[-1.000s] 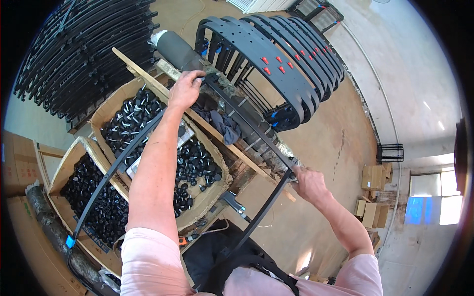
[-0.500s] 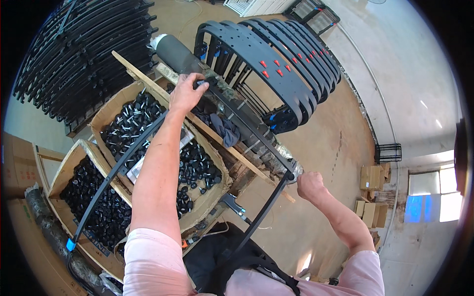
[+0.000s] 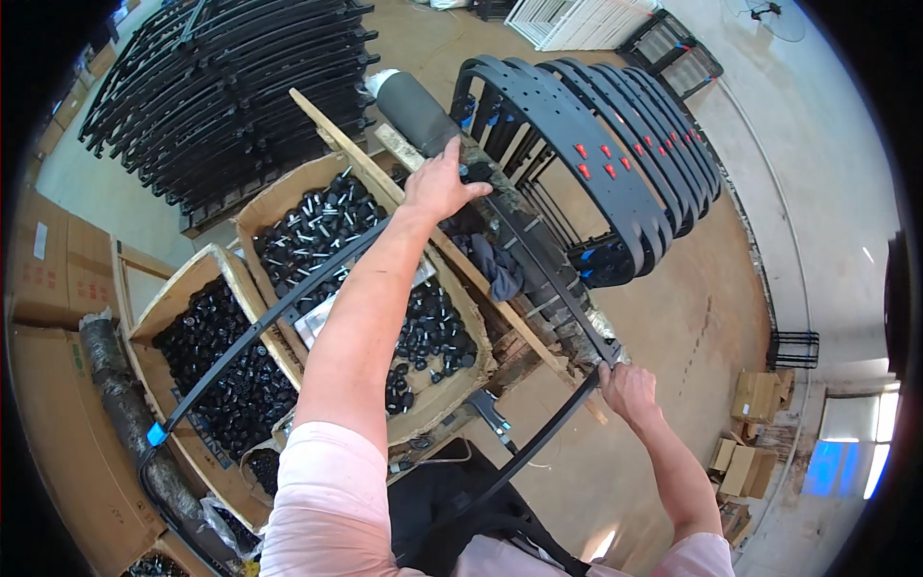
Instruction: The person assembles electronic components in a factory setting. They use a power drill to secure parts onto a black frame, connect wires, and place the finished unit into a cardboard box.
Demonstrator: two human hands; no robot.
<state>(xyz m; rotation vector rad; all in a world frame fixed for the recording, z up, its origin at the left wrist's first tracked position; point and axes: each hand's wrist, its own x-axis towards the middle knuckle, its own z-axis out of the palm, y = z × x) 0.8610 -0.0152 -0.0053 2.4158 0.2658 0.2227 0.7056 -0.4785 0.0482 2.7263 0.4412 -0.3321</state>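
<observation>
A black metal frame (image 3: 553, 274) of flat bars lies across the padded rail in front of me, with one long bar reaching down left over the boxes and another toward my lap. My left hand (image 3: 442, 185) is at its far corner, index finger stretched and thumb apart, beside a small dark fitting. At the near right corner my right hand (image 3: 630, 392) is closed around the frame. Blue tape (image 3: 157, 435) wraps the lower left bar. Under my left forearm, cardboard boxes hold black knobs with metal studs (image 3: 332, 212) and black caps (image 3: 226, 370).
A dark cloth (image 3: 490, 264) hangs by the wooden strip (image 3: 519, 332). An air gun (image 3: 492, 412) sits below. Curved black frames with red plugs (image 3: 615, 163) stand beyond the rail; stacked black frames (image 3: 231, 106) stand far left. Cardboard boxes (image 3: 755, 394) lie right.
The view has shifted, so the scene sits further right. My left hand's fingers have straightened and spread at the far corner. My right hand has come in against the near corner and closed on it.
</observation>
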